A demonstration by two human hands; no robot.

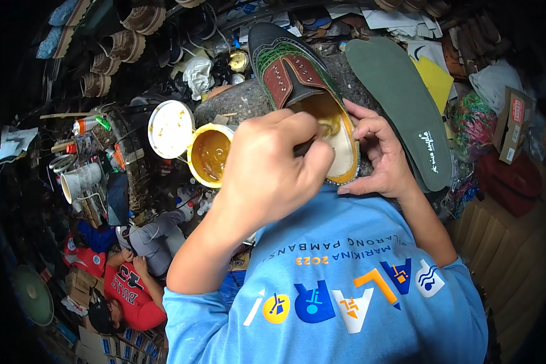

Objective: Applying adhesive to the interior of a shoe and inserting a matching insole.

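A shoe (291,76) with a black toe, green stitched band and maroon lace panels lies in front of me, heel toward my body. My left hand (279,161) is closed in a fist over its opening. A yellowish, glue-smeared tip (330,126) shows below those fingers inside the shoe; the rest of whatever they grip is hidden. My right hand (376,151) grips the heel end from the right, fingers and thumb on the rim. Inside the heel is a pale lining (342,148) edged in yellow. An open tub of amber glue (211,156) stands left of my left wrist.
A white, stained lid (171,128) sits beside the tub. To the right lies a long grey-green insole (400,109). A small cardboard box (511,126) and a dark red pouch (509,182) are farther right. A person in a red shirt (130,291) sits at lower left. Brown shoes (124,45) line the upper left.
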